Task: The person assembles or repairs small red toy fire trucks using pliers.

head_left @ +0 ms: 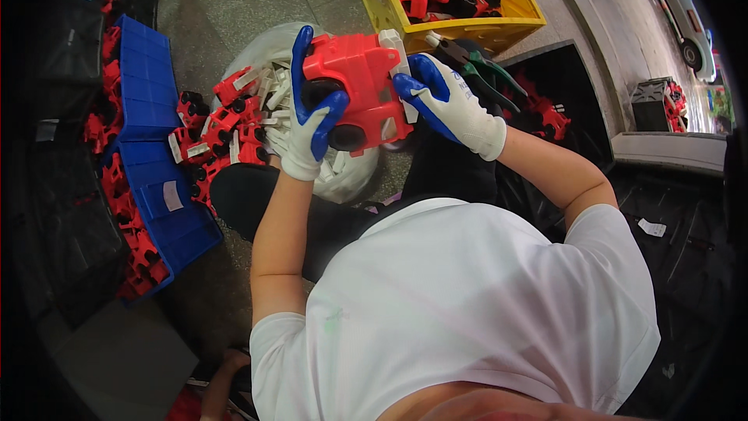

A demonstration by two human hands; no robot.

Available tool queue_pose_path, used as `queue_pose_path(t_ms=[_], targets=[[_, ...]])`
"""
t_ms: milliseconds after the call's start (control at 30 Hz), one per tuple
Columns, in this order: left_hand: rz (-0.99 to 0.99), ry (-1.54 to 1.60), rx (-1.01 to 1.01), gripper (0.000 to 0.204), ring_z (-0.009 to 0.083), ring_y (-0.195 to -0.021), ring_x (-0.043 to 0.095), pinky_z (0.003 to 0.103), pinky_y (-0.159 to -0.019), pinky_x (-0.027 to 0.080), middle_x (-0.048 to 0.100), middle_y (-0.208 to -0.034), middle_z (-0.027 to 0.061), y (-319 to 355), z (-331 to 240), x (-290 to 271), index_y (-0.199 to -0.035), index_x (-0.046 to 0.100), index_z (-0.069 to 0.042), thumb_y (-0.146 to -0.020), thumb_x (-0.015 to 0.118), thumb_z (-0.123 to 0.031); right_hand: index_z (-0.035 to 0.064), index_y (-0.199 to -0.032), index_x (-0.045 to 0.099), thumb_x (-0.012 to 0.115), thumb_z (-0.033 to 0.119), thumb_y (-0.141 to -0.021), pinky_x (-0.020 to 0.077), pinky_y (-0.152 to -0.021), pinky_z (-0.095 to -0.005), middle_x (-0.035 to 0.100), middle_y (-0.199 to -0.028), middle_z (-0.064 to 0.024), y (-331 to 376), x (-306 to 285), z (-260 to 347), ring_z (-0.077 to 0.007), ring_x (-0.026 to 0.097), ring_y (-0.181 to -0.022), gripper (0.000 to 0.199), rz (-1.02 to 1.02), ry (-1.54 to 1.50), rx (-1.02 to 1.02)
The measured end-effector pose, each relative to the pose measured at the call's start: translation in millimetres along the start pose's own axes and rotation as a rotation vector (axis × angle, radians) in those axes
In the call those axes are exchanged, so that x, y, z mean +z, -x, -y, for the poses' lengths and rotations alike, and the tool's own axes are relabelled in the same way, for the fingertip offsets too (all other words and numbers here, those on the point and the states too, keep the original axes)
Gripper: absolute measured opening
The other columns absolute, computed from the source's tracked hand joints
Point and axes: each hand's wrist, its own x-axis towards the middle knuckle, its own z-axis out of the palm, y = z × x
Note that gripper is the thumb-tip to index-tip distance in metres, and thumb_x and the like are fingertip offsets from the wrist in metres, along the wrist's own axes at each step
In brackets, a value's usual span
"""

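A red toy truck (354, 74) with black wheels is held up in front of me, above my lap. My left hand (314, 121), in a white glove with blue-coated fingers, is closed around its left side. A white plastic bumper strip (399, 70) runs along the truck's right end. My right hand (454, 101), gloved the same way, pinches this strip with thumb and fingers. Pliers (485, 74) with green handles show just behind my right hand, over the edge of a black crate (576, 70). What they rest on is hidden.
A clear plastic bag (354, 179) of white parts sits beyond my left hand. Red toy trucks (234, 121) are heaped beside it, next to blue bins (148, 78). A yellow crate (499, 35) full of red trucks stands ahead. Another person's arm (218, 386) shows lower left.
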Motion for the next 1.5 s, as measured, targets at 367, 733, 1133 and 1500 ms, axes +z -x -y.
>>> queue_pose_path(t_ms=[367,733,1133,1500], targets=[[-0.155,-0.022,0.086,0.086,0.0227,-0.129,0.039,0.037,-0.108,0.032,0.035,-0.141,0.0077,6,7,-2,-0.149,0.019,-0.012,-0.080,0.069,-0.011,-0.0002,-0.114,0.054,0.064,0.042,-0.086,0.0483,-0.083,-0.0357,0.064,-0.100,-0.0172,-28,-11,23,-0.0284,0.062,-0.096,0.052,0.213,0.230,0.019],[-0.108,0.136,0.061,0.083,0.0224,-0.127,0.042,0.037,-0.108,0.033,0.039,-0.140,0.0074,3,-8,-2,-0.148,0.020,-0.012,-0.083,0.070,-0.017,0.0060,-0.125,0.049,0.054,0.021,-0.093,0.0475,-0.080,-0.0430,0.049,-0.114,-0.0263,-19,9,7,-0.0416,0.054,-0.098,0.036,0.210,0.231,-0.071],[-0.139,0.206,0.040,0.071,0.0225,-0.122,0.048,0.037,-0.104,0.039,0.043,-0.134,0.0103,5,8,-5,-0.145,0.026,-0.009,-0.089,0.062,-0.033,0.0010,-0.100,0.048,0.048,0.028,-0.098,0.0467,-0.067,-0.0417,0.053,-0.086,-0.0184,-27,9,7,-0.0358,0.058,-0.081,0.027,0.112,0.522,-0.294],[-0.126,0.054,-0.013,0.066,0.0228,-0.127,0.043,0.038,-0.108,0.035,0.039,-0.140,0.0099,-4,19,-8,-0.147,0.022,-0.010,-0.094,0.055,-0.033,0.0080,-0.121,0.051,0.052,0.017,-0.092,0.0490,-0.069,-0.0405,0.050,-0.095,-0.0150,-39,-15,-5,-0.0318,0.058,-0.084,0.031,0.082,0.881,-0.806]])
